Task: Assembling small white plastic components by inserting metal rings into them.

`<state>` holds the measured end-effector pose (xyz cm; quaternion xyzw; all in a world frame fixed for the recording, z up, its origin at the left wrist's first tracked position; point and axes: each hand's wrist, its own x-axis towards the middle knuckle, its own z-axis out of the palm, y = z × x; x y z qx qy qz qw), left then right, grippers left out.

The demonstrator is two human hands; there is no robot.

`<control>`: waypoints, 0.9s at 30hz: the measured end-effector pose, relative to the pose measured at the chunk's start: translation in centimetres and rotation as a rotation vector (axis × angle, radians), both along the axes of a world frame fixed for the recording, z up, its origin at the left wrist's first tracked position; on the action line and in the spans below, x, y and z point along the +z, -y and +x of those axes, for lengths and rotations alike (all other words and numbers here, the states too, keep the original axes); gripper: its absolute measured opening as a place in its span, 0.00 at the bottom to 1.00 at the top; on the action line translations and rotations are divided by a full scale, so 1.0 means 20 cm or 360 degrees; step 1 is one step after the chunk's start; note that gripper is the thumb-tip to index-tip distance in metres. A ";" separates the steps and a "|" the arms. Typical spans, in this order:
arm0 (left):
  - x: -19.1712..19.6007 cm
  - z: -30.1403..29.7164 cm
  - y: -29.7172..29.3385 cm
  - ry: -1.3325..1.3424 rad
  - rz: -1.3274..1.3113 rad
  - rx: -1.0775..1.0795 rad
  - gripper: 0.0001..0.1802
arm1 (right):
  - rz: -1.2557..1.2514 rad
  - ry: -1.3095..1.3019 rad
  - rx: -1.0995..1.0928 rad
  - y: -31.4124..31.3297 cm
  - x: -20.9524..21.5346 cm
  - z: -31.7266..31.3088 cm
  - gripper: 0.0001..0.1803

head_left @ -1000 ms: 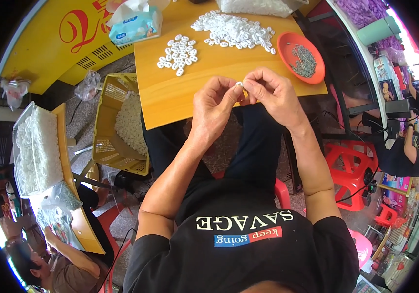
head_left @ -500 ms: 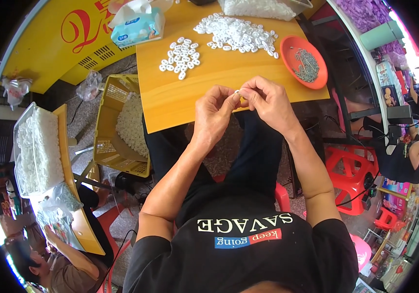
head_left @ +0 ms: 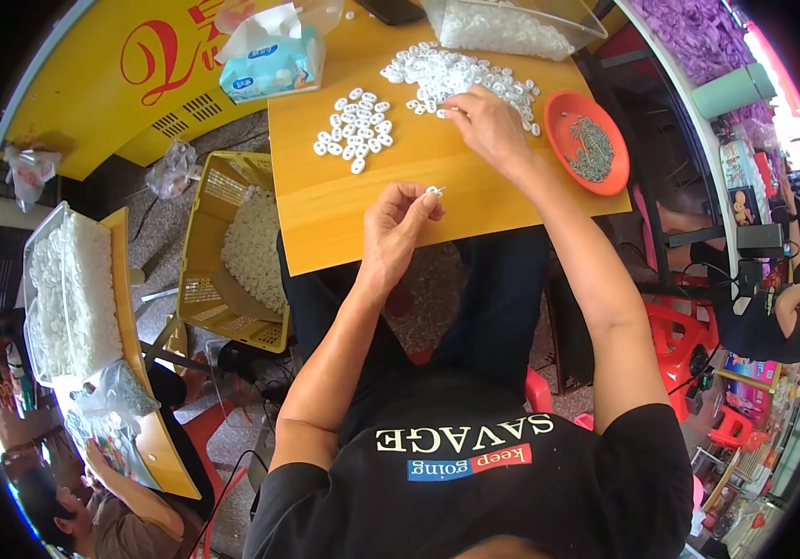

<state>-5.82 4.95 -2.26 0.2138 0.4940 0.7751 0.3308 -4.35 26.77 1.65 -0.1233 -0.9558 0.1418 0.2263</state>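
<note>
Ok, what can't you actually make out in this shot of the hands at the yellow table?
Head view only:
- The small white piece in the left hand: too small to tell its shape, and the fingertips cover most of it.
- What the right hand pinches at the loose white pile: hidden under its fingers.
- The clear bin: cut off by the top edge.
- The metal bits in the orange dish: too fine to identify.

On the bench (head_left: 344, 224), a small cluster of plastic rings (head_left: 355, 129) lies left of a larger heap of rings (head_left: 456, 73), with a dish of metal pins (head_left: 588, 143) at the right edge. A tissue pack (head_left: 269, 63) sits at the far left corner, a clear tub (head_left: 512, 23) behind the heap. A basket (head_left: 232, 252) stands on the floor left of the bench.
</note>
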 end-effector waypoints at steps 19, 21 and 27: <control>0.07 0.00 0.03 0.0108 -0.0136 0.0089 0.07 | 0.0043 -0.0069 0.0080 0.16 -0.11 0.19 0.09; 0.06 0.01 0.00 0.0119 -0.0065 0.0094 0.07 | -0.0348 -0.0141 0.0011 0.16 -0.11 0.22 0.10; 0.13 0.05 -0.03 0.0218 -0.0019 0.0146 0.08 | -0.2048 -0.0226 0.0122 0.22 0.04 0.38 0.14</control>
